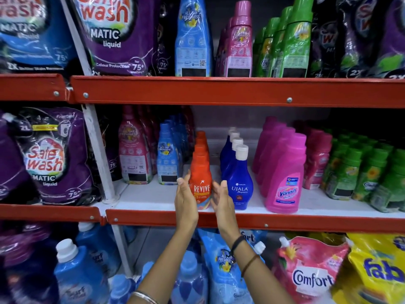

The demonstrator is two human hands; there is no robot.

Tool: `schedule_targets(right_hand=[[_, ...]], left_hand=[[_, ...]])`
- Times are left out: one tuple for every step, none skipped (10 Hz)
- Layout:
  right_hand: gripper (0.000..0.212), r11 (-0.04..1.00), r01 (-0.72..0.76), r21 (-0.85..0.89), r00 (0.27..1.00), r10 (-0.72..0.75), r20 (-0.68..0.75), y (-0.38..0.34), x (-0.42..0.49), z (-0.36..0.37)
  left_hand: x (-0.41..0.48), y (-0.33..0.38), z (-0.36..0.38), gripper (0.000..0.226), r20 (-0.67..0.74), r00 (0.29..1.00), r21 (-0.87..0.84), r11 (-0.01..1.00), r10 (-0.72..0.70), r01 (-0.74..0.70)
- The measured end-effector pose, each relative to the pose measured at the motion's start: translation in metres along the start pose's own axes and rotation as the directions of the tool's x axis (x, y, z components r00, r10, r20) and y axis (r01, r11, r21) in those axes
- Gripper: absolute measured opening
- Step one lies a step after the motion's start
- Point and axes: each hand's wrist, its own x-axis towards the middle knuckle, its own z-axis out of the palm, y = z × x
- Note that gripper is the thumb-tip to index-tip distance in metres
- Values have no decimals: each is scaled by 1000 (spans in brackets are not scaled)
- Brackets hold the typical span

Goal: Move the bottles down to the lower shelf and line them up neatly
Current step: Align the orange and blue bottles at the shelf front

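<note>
Both hands, left hand (185, 199) and right hand (222, 201), flank the front orange Revive bottle (200, 183) with fingers spread, unclamped; it looks light, rigid, slick plastic, best gripped around the belly.

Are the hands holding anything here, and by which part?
Left hand and right hand flank the front orange Revive bottle at its lower body; a firm grip cannot be told.
</note>
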Motion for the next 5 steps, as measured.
schedule_targets(right_hand=[[70, 999, -31, 28, 999, 32, -15, 0, 1, 0], [53, 998, -45, 32, 999, 46, -19, -1, 3, 0], [49, 998, -34, 50, 999, 33, 4, -5, -1, -1], [62, 995, -48, 91, 999, 47, 12, -12, -5, -2], [57, 995, 9, 101, 998, -4, -59, -14, -27, -14]], left_hand=[[1, 0, -1, 78, 17, 1000, 3, 1000, -22, 22], [0, 1, -1, 76, 24, 999, 2, 1000, -25, 25], [-1, 3, -1, 73, 27, 999, 13, 1000, -23, 23], [-6, 1, -1, 68, -2, 1000, 23, 1000, 12, -12], [-16, 13, 1, 50, -89, 980, 82, 982, 177, -170]])
